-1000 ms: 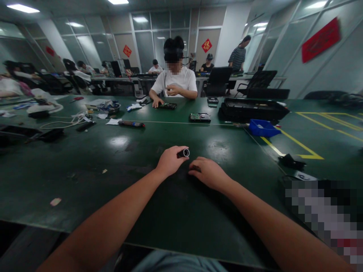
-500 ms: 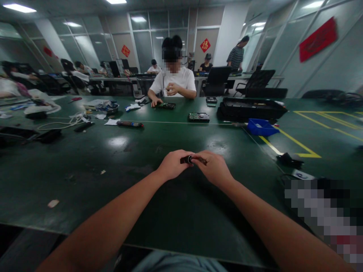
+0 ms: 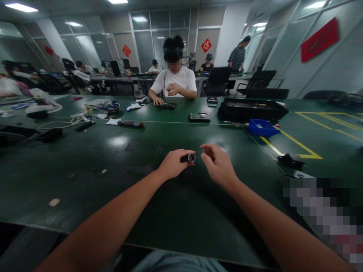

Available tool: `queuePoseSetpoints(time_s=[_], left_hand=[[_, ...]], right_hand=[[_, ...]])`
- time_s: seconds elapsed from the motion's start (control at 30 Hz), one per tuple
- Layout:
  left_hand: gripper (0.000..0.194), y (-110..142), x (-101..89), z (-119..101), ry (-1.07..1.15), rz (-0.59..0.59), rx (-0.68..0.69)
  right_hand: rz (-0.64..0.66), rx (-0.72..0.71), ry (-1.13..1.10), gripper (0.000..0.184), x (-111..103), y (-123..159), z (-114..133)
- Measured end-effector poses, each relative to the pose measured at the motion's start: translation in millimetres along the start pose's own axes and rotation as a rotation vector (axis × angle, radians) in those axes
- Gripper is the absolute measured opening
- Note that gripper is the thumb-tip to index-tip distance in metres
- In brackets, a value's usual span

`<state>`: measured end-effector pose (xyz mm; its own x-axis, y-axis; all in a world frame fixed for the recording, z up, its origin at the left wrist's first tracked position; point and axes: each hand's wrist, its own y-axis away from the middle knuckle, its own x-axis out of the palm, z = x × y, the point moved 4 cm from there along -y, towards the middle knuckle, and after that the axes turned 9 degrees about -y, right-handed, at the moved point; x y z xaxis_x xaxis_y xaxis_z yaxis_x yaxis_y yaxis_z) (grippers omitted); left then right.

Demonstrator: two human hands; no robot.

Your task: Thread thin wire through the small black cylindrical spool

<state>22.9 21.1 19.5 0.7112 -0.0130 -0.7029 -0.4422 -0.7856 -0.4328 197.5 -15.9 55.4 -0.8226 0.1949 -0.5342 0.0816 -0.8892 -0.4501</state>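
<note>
My left hand (image 3: 172, 163) is closed round a small black cylinder with a silver rim (image 3: 189, 158), its open end turned toward my right hand. My right hand (image 3: 218, 165) hovers just right of it, fingers curled in a pinch on a small dark part (image 3: 209, 152) that I cannot make out clearly. Both hands are held a little above the dark green table (image 3: 141, 181), near its middle in front of me.
Across the table a person in a white shirt (image 3: 175, 81) handles a circuit board (image 3: 167, 106). A hard drive (image 3: 200, 117), a long black case (image 3: 252, 108), a blue tray (image 3: 263, 127) and a screwdriver (image 3: 131, 123) lie further off. Cables and clutter fill the left side.
My right hand rose from the table and met the cylinder half a second ago; now it has drawn back slightly to the right, pinching a small part. My left hand stayed nearly still.
</note>
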Motion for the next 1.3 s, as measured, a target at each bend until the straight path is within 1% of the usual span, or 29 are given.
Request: queuePoseSetpoints(time_s=[0.1, 0.2, 0.3, 0.37, 0.47, 0.57, 0.63, 0.73, 0.9, 1.1, 1.3], left_hand=[[0.041, -1, -1.5, 7, 0.038, -0.067, -0.080], [0.042, -2, -0.4, 15, 0.097, -0.100, -0.128], [0.042, -2, 0.5, 20, 0.123, -0.114, -0.153], [0.042, -2, 0.4, 21, 0.130, -0.116, -0.161], [0.043, -1, -0.9, 21, 0.128, -0.123, -0.166], [0.044, -1, -2.1, 21, 0.120, -0.129, -0.177], [0.044, -1, -2.0, 21, 0.122, -0.126, -0.183], [0.044, -2, -1.6, 21, 0.126, -0.124, -0.178], [0.044, -1, -0.6, 20, 0.117, -0.111, -0.174], [0.044, -1, -1.4, 19, 0.104, -0.118, -0.140], [0.043, -1, 0.7, 20, 0.112, -0.124, -0.121]], right_hand=[[-0.030, -0.070, -0.029, 0.027, -5, 0, 6], [-0.031, -0.136, -0.018, 0.026, -7, 2, 13], [-0.035, -0.137, 0.004, 0.026, -8, 6, 17], [-0.051, -0.127, -0.028, 0.026, -10, 9, 17], [-0.140, -0.140, -0.170, 0.023, -12, 13, 14], [-0.254, -0.121, -0.329, 0.025, -14, 15, 7], [-0.285, -0.101, -0.371, 0.027, -13, 14, 3], [-0.274, -0.088, -0.335, 0.028, -13, 12, 3], [-0.237, -0.087, -0.161, 0.026, -13, 11, 7], [-0.289, -0.146, -0.014, 0.025, -17, 11, 13], [-0.340, -0.112, 0.029, 0.029, -20, 10, 14]])
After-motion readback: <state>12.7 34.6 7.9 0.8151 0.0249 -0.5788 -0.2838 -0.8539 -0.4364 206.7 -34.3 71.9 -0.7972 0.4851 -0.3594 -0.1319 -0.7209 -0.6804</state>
